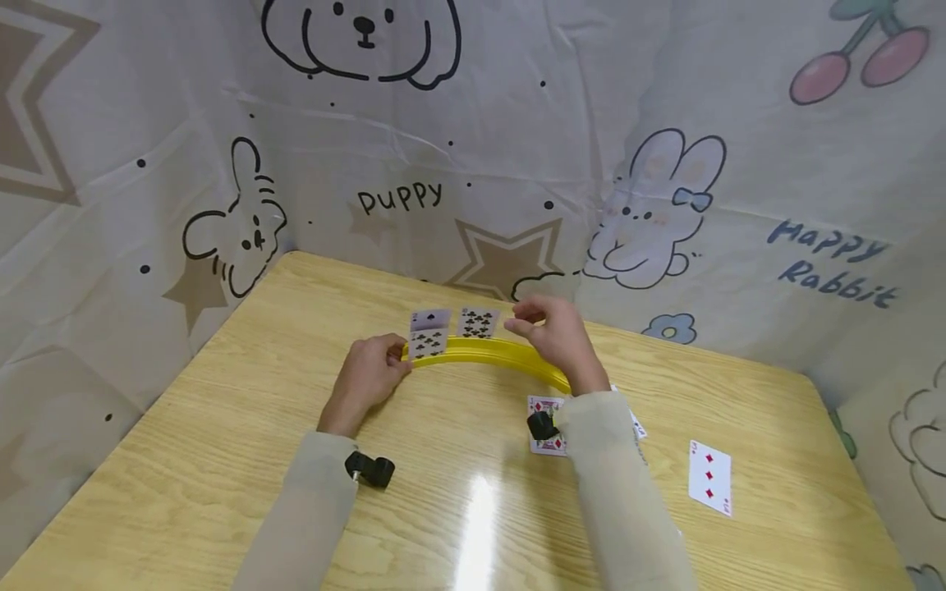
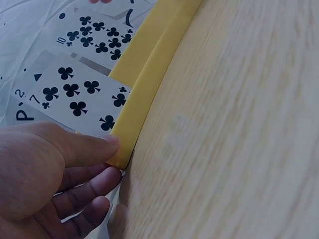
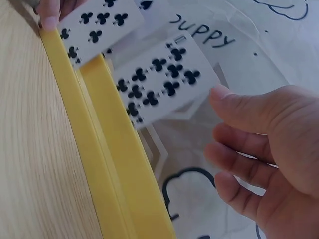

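Pale sleeves [image 1: 628, 492] foremost; left grip [image 1: 367, 373] pinches yellow rack [image 1: 495, 353]; three cards [image 1: 429, 343] inside.

Honestly looks like a curtained-off table nook indoors, though I can't tell if it's in a home, an office or whatever, since pale cloth [image 1: 502, 49] hides everything behind the wood-grain table [image 1: 244, 427]. The cloth hangs creased along the back and both sides and is super kiddy: rabbit [image 1: 650, 226], cherries [image 1: 820, 78], stars [image 1: 506, 256], plus "puppy" lettering [image 1: 400, 197]. That long glare streak [image 1: 480, 525] reads as room lighting, and the playing cards [image 1: 709, 476] give it a game-table feel.
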### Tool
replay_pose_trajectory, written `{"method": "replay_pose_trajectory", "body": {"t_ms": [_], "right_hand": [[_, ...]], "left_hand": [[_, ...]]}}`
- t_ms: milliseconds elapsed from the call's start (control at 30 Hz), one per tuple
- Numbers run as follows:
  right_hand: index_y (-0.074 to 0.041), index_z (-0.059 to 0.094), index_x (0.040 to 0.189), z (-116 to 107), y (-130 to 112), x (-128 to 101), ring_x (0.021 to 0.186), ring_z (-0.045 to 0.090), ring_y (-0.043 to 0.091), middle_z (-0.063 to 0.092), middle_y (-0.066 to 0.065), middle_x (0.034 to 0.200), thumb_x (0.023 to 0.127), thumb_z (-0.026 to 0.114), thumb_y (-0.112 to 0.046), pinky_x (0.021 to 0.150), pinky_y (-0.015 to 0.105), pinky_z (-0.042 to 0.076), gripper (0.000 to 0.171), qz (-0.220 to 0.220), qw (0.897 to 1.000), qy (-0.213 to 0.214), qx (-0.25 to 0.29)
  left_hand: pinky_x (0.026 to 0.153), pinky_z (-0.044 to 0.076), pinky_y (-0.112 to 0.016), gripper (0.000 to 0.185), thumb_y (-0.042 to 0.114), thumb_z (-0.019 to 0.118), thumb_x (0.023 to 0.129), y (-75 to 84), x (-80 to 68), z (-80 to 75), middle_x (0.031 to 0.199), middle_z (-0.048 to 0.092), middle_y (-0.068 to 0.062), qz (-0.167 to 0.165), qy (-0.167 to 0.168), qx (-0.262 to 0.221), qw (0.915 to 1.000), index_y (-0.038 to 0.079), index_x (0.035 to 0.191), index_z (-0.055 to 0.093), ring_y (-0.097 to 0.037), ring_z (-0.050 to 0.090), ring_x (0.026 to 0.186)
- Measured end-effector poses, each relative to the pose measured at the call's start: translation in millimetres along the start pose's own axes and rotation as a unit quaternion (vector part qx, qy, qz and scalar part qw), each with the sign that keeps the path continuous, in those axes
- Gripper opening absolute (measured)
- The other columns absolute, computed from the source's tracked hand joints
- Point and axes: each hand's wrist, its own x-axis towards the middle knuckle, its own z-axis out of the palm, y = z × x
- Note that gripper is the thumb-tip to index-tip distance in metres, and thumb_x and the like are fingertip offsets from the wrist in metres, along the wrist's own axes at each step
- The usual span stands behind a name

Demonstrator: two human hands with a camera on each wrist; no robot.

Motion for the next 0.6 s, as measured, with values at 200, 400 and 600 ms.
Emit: {"method": "replay_pose_trajectory", "body": {"t_ms": [200, 400, 600], "right_hand": [[-0.014, 0.064, 0.098, -8.5, 8.8, -12.3, 0.085, 0.053, 0.016, 0.060, -0.002, 0.093, 0.079, 0.065, -0.035, 0.069, 0.031, 0.047, 0.029, 0.023, 1.000, -0.002, -0.004], [-0.013, 0.063, 0.103, -11.0, 14.3, -25.4, 0.087, 0.053, 0.017, 0.060, -0.001, 0.096, 0.081, 0.064, -0.034, 0.070, 0.032, 0.047, 0.031, 0.042, 0.999, -0.006, -0.001], [-0.013, 0.062, 0.105, -13.6, 16.8, -39.2, 0.088, 0.053, 0.017, 0.060, -0.001, 0.096, 0.080, 0.065, -0.035, 0.070, 0.031, 0.047, 0.033, 0.065, 0.998, -0.007, -0.005]], "left_hand": [[0.065, 0.044, -0.031, 0.033, 0.019, 0.069, 0.078, -0.7, -0.7, -0.1, 0.084, 0.059, -0.001, -0.004, -0.004, -0.002, 1.0000, 0.007, 0.107, 0.062, -0.015, 0.050, 0.071], [0.066, 0.045, -0.031, 0.033, 0.019, 0.070, 0.077, -1.5, -0.4, 0.7, 0.084, 0.060, -0.001, -0.004, -0.002, 0.001, 1.0000, 0.007, 0.106, 0.062, -0.014, 0.052, 0.072], [0.068, 0.046, -0.032, 0.033, 0.019, 0.070, 0.077, -1.8, 0.0, 1.5, 0.087, 0.062, -0.004, 0.001, -0.001, 0.001, 1.0000, 0.006, 0.106, 0.062, -0.014, 0.055, 0.074]]}}
